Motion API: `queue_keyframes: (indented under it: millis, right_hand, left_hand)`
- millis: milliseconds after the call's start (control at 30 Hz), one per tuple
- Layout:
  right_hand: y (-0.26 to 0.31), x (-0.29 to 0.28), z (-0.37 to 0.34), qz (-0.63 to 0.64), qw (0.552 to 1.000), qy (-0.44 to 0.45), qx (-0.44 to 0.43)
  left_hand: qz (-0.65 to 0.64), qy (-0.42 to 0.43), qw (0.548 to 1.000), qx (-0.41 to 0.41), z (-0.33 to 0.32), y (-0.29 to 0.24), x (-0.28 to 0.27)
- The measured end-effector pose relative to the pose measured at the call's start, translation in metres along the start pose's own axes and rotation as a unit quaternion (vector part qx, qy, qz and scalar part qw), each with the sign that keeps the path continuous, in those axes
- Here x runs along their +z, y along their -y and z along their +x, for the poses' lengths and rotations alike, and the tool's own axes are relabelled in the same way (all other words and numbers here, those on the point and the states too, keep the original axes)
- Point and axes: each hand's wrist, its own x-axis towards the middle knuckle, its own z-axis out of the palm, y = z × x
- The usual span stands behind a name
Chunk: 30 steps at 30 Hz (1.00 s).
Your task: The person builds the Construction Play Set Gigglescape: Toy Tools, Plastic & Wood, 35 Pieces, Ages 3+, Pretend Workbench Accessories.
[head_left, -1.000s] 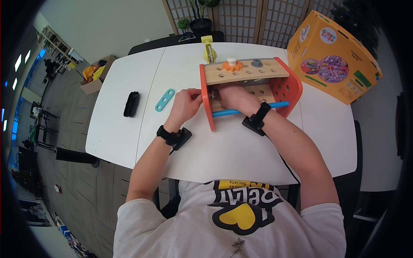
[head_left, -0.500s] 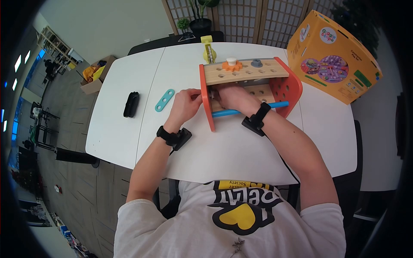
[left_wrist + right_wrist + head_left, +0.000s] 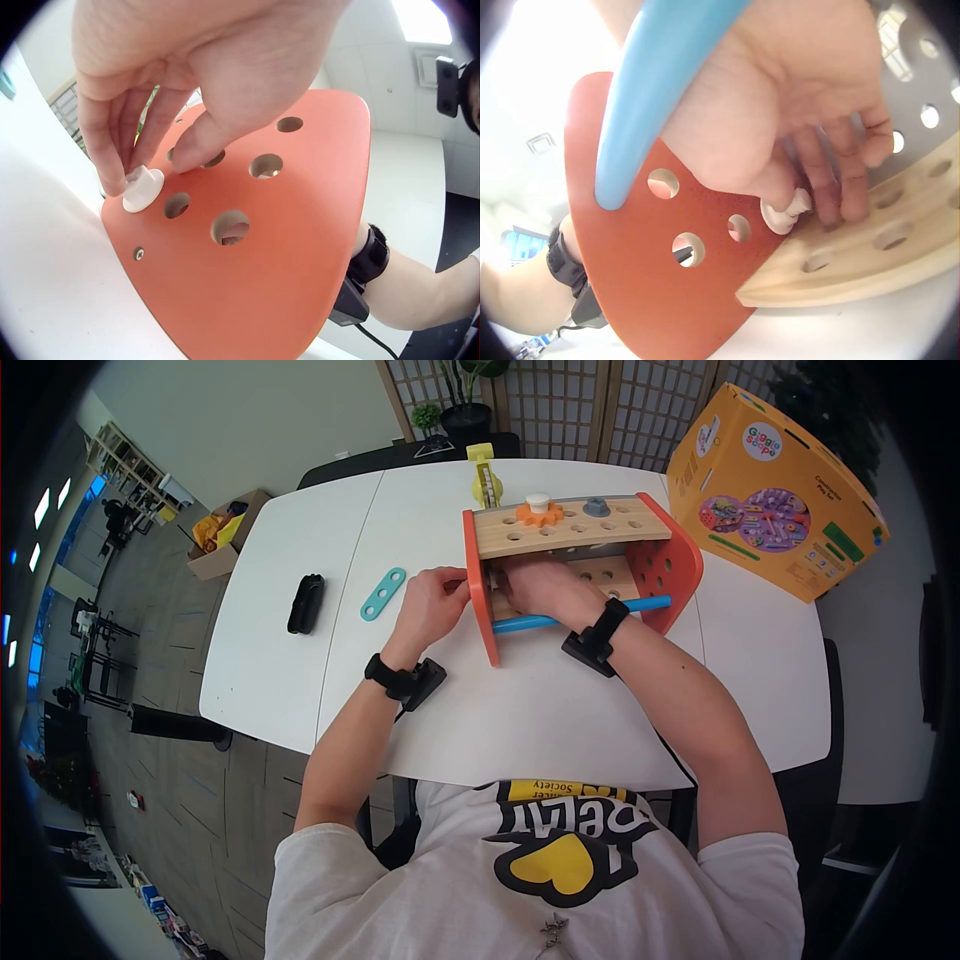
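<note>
A toy workbench (image 3: 575,538) stands on the table, with a wooden top and red side panels. At the outer face of its left red panel (image 3: 285,247), my left hand (image 3: 436,605) holds the flanged head of a white toy bolt (image 3: 142,189) between fingers and thumb. My right hand (image 3: 545,588) reaches inside, under the wooden top. In the right wrist view it pinches a white flanged piece with a ridged stem (image 3: 786,215) against the same panel's inner face. A blue bar (image 3: 660,82) crosses in front of the right hand. The panel hides the bolt's middle.
On the bench top sit an orange gear (image 3: 540,514) with a white cap and a grey nut (image 3: 597,507). A teal holed strip (image 3: 382,594) and a black case (image 3: 306,603) lie to the left. Behind is a yellow-green toy (image 3: 486,478); an orange box (image 3: 775,490) stands right.
</note>
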Motion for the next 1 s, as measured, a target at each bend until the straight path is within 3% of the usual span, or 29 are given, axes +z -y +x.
queue_keyframes:
  millis: [167, 367, 667, 867, 1000]
  right_hand:
    - [0.000, 0.003, 0.004, -0.033, 0.998, 0.034, 0.043]
    - [0.012, -0.012, -0.012, 0.024, 1.000, -0.018, -0.006]
    - [0.001, 0.003, 0.002, -0.032, 0.999, 0.013, 0.036]
    - [0.002, 0.001, -0.003, 0.033, 0.999, -0.035, -0.011]
    - [0.001, 0.001, 0.001, -0.001, 1.000, 0.012, 0.015]
  left_hand:
    - [-0.005, -0.001, 1.000, 0.005, 0.000, 0.001, 0.000]
    - [-0.005, 0.007, 1.000, 0.005, 0.000, -0.002, -0.002]
    - [-0.009, 0.002, 1.000, 0.007, 0.000, 0.002, 0.000]
    - [-0.003, -0.002, 1.000, 0.003, 0.000, 0.000, 0.000]
    - [-0.006, -0.001, 1.000, 0.009, 0.000, 0.000, 0.000]
